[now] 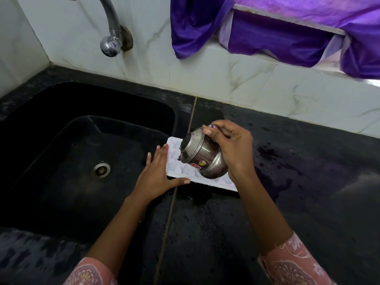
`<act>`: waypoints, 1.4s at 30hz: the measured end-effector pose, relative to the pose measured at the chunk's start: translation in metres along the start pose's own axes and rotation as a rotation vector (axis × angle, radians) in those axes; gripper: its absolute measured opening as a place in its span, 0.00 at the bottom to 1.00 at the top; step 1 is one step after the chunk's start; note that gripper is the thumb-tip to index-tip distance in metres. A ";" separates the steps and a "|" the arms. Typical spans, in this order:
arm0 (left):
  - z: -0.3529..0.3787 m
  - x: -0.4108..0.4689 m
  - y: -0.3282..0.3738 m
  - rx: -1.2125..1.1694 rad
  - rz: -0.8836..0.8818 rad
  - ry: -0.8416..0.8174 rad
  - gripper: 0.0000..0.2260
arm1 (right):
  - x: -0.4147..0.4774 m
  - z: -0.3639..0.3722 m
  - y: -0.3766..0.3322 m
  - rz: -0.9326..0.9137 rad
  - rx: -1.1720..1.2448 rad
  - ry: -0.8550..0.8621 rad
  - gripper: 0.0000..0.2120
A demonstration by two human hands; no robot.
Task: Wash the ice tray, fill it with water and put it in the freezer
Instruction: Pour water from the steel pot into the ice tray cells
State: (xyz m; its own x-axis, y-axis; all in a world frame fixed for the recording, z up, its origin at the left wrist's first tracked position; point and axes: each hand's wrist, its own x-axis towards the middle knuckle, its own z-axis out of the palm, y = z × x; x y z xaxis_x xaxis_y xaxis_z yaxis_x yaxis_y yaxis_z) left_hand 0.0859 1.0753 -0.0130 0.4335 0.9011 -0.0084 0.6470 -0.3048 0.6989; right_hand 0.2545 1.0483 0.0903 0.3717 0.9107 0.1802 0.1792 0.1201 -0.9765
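A white ice tray lies flat on the black counter, just right of the sink's edge. My right hand grips a small round steel pot and holds it tipped over the tray, mouth pointing down and left. A sticker shows on the pot's belly. My left hand lies flat with straight fingers against the tray's left end, thumb along its near edge. The pot and my right hand hide the tray's middle and part of its right half.
A black sink with a steel drain lies left of the tray. A chrome tap juts from the white marble wall above it. Purple cloth hangs over a ledge at the back right. The counter is wet.
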 end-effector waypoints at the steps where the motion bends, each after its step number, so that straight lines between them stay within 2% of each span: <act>1: -0.001 0.000 0.000 -0.001 -0.008 -0.003 0.51 | 0.000 0.000 0.000 0.000 -0.002 0.000 0.07; 5: -0.006 -0.005 0.009 -0.015 -0.039 -0.016 0.49 | -0.001 0.001 0.002 0.014 0.003 0.006 0.06; 9: -0.004 -0.004 0.006 -0.028 -0.039 -0.009 0.50 | -0.004 0.001 0.006 0.058 0.075 0.032 0.06; 16: 0.001 0.001 -0.002 0.049 -0.009 0.002 0.55 | -0.009 -0.003 0.013 0.137 0.258 0.115 0.07; 20: -0.003 -0.001 0.004 0.109 -0.032 -0.018 0.52 | -0.012 -0.007 0.019 0.174 0.365 0.155 0.03; 25: -0.007 0.006 0.005 0.212 -0.054 -0.053 0.54 | -0.013 -0.015 0.027 0.182 0.453 0.185 0.03; 27: -0.009 0.008 0.007 0.175 -0.013 -0.041 0.58 | -0.013 -0.017 0.030 0.176 0.483 0.206 0.04; 29: -0.010 0.009 0.012 0.024 0.044 -0.017 0.61 | -0.014 -0.018 0.034 0.182 0.524 0.224 0.06; 31: -0.009 0.010 0.020 -0.185 0.082 -0.020 0.56 | -0.013 -0.018 0.037 0.186 0.573 0.234 0.07; 35: -0.012 0.010 0.046 -0.389 0.101 0.007 0.28 | -0.010 -0.018 0.040 0.167 0.649 0.224 0.08; 39: -0.017 0.014 0.058 -0.534 0.059 0.036 0.17 | -0.004 -0.019 0.036 0.148 0.661 0.214 0.13; 42: -0.016 0.020 0.062 -0.633 0.073 0.043 0.10 | 0.000 -0.019 0.034 0.125 0.631 0.212 0.13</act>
State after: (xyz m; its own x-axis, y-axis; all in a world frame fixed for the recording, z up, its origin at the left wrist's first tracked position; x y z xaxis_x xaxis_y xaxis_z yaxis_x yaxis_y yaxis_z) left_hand 0.1247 1.0797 0.0411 0.4282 0.9005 0.0751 0.1154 -0.1370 0.9838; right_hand 0.2781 1.0447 0.0591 0.5376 0.8430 0.0182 -0.4185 0.2855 -0.8622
